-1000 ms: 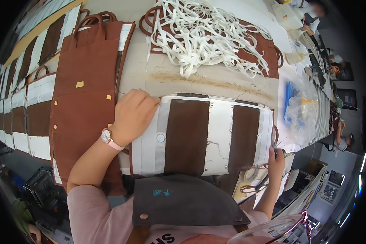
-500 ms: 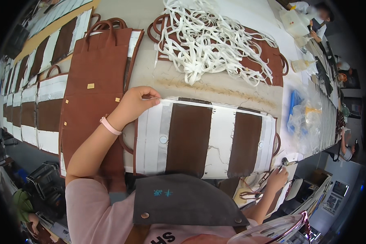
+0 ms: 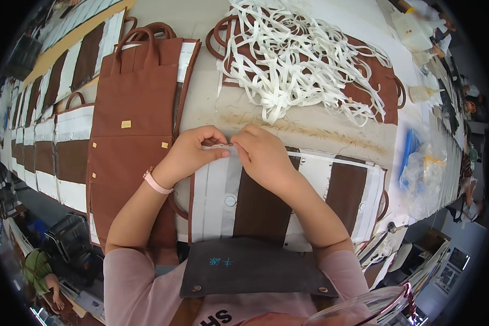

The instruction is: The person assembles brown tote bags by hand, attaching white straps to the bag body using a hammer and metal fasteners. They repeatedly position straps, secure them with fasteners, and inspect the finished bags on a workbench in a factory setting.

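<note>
A bag panel [image 3: 263, 212] with dark brown and white bands lies in front of me, a narrow white strip [image 3: 339, 160] running along its far edge. At that edge's left end, my left hand [image 3: 193, 155] pinches the edge between thumb and fingers. Close beside it, my right hand [image 3: 263, 157] is closed on the same edge, fingertips nearly meeting the left ones. My fingers hide whether anything small is between them. Brown handle loops show at the panel's two sides.
A reddish-brown bag [image 3: 133, 108] with handles lies to the left, beside a row of banded panels [image 3: 70, 157]. Tangled white strips [image 3: 288, 70] cover another brown bag [image 3: 394, 111] at the back. Clear plastic bags [image 3: 421, 174] and a dark-headed tool [image 3: 390, 227] are on the right.
My right hand has come from the dark-headed tool at the lower right up to the panel's far edge, next to my left hand. My left hand still pinches that edge.
</note>
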The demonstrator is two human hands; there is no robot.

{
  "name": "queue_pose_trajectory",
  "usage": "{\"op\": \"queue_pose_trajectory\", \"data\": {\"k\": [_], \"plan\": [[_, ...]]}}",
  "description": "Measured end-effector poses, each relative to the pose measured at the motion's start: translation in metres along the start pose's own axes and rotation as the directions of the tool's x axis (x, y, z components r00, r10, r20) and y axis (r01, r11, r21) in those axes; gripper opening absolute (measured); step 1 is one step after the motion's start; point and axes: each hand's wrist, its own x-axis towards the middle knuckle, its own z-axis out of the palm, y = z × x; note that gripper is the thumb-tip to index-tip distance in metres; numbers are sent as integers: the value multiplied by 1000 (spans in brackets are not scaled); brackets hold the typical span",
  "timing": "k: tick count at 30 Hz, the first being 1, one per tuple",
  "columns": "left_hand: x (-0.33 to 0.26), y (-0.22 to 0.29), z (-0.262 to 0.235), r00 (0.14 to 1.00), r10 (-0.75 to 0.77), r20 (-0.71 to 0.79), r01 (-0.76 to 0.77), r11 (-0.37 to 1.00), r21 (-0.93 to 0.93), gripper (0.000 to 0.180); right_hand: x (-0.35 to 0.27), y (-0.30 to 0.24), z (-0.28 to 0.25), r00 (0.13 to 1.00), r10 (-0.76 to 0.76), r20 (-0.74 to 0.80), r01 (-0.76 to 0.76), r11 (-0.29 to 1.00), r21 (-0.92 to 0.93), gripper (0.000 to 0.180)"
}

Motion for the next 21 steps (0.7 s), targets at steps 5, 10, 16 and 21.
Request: {"op": "queue_pose_trajectory", "data": {"k": [5, 10, 16, 21], "plan": [[1, 2, 0, 1000, -15, -11, 16, 998, 55, 16, 4, 3, 5, 1000, -1, -17, 2, 998, 66, 7], [2, 2, 1, 1000, 18, -7, -18, 997, 76, 12, 3, 8, 15, 998, 27, -55, -25, 999, 38, 6], [0, 5, 3, 993, 86, -86, -60, 962, 266, 13, 2, 5, 10, 980, 129, -153, -105, 983, 152, 5], [0, 7, -6, 985, 168, -43, -137, 903, 407, 15, -9, -3, 2, 986, 111, -124, -94, 986, 137, 8]]}}
